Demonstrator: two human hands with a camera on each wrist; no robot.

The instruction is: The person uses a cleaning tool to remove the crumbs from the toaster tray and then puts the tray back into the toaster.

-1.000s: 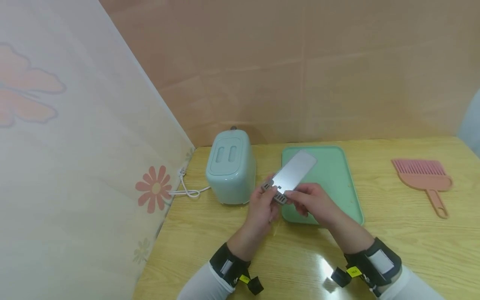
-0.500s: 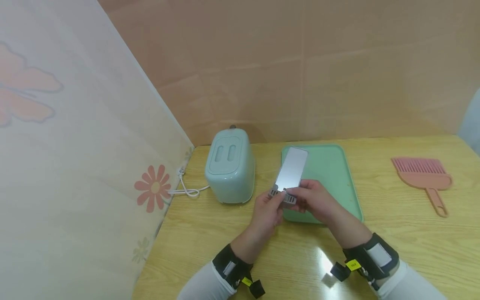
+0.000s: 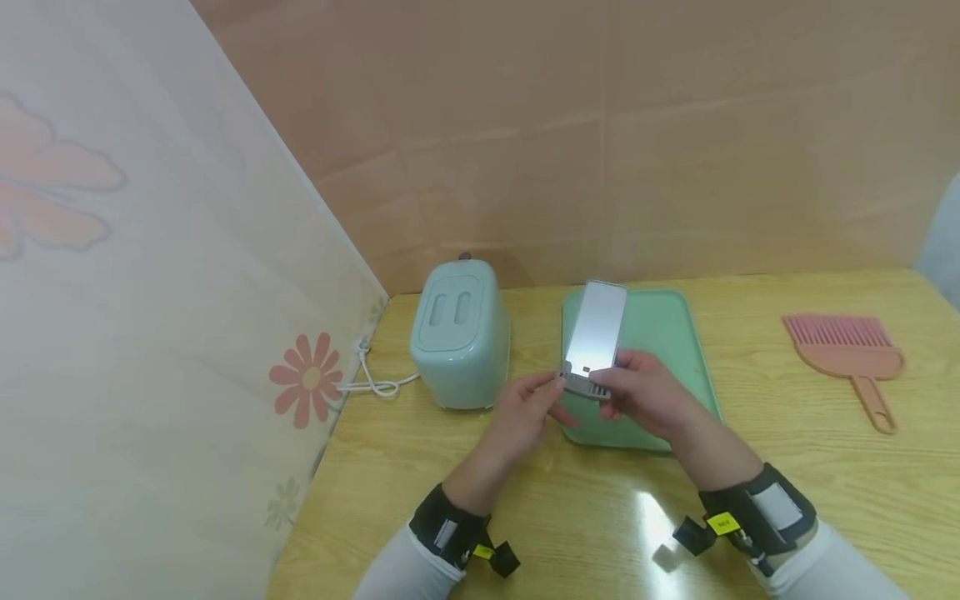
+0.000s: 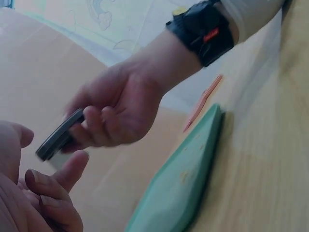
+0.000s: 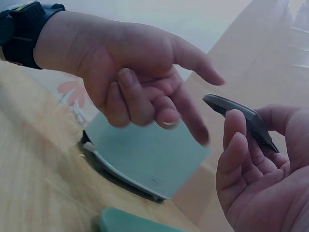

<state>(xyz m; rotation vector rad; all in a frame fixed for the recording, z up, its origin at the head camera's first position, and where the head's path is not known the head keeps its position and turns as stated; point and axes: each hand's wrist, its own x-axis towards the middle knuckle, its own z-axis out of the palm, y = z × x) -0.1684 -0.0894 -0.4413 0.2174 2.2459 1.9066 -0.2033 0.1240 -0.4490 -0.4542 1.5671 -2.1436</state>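
Observation:
A flat silver crumb tray (image 3: 597, 327) with a grey slotted end is held up over the green tray (image 3: 671, 342). My right hand (image 3: 647, 393) pinches its slotted end between thumb and fingers; the right wrist view shows the dark edge of the crumb tray (image 5: 241, 113) in that grip. My left hand (image 3: 519, 414) is at the left corner of the slotted end. In the right wrist view, the left hand (image 5: 140, 72) has thumb and index finger stretched out, with a gap between them and the crumb tray.
A mint toaster (image 3: 456, 333) with a white cord (image 3: 375, 384) stands left of the green tray. To the right lies a pink brush with a dustpan-like head (image 3: 847, 350). In the left wrist view, a few crumbs (image 4: 185, 176) lie on the green tray.
The crumb tray has turned more upright and moved slightly right and away. Both hands gripped it before; now my left hand has let go and my right hand holds it.

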